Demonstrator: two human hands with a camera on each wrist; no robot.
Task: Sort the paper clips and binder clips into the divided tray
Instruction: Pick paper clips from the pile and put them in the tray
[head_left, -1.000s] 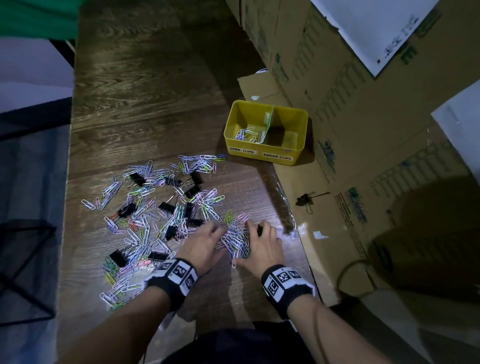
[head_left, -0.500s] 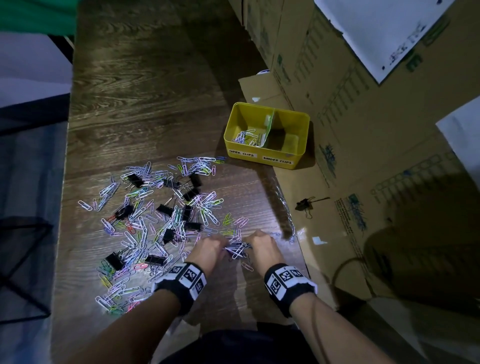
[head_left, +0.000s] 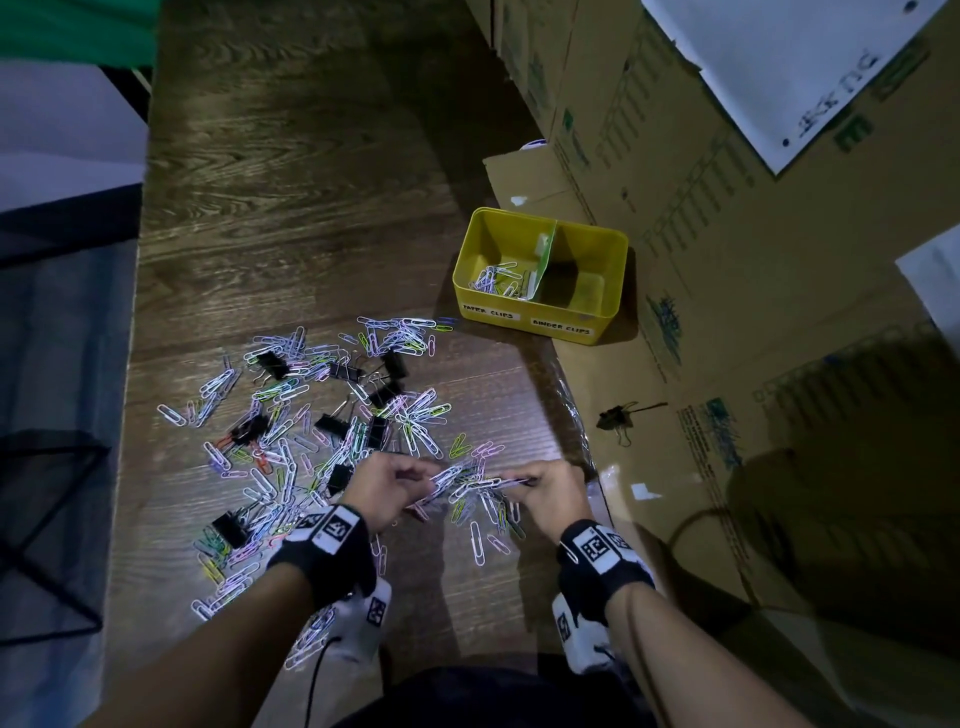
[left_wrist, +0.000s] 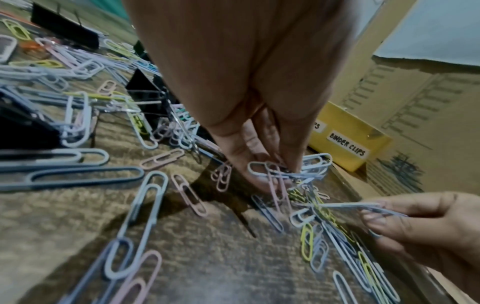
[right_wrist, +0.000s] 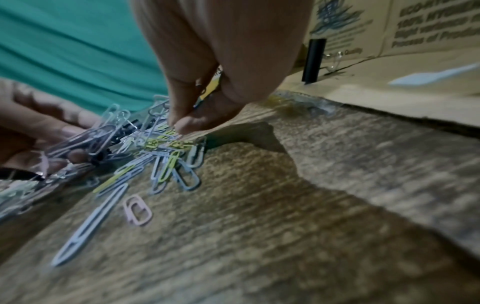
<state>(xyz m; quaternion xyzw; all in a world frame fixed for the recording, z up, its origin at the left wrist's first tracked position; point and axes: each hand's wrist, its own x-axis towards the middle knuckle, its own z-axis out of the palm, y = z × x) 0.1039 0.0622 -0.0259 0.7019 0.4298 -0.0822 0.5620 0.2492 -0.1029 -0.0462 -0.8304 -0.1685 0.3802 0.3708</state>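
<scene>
Both hands, left hand (head_left: 387, 486) and right hand (head_left: 545, 493), pinch one tangled paper clips (head_left: 470, 480) bunch; stragglers may drop short of the tray (head_left: 540, 325) at 1 o'clock (left compartment).

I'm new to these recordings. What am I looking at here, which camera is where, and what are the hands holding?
There is no machine: a person works bare-handed, wearing one camera on the head and one on each wrist. The head view looks down on a wooden table strewn with coloured paper clips and black binder clips. A yellow divided tray already holds some paper clips in its left compartment; the right looks empty. The wrist views look along the fingers. The left hand and right hand each pinch a bunch of paper clips gathered between them.
</scene>
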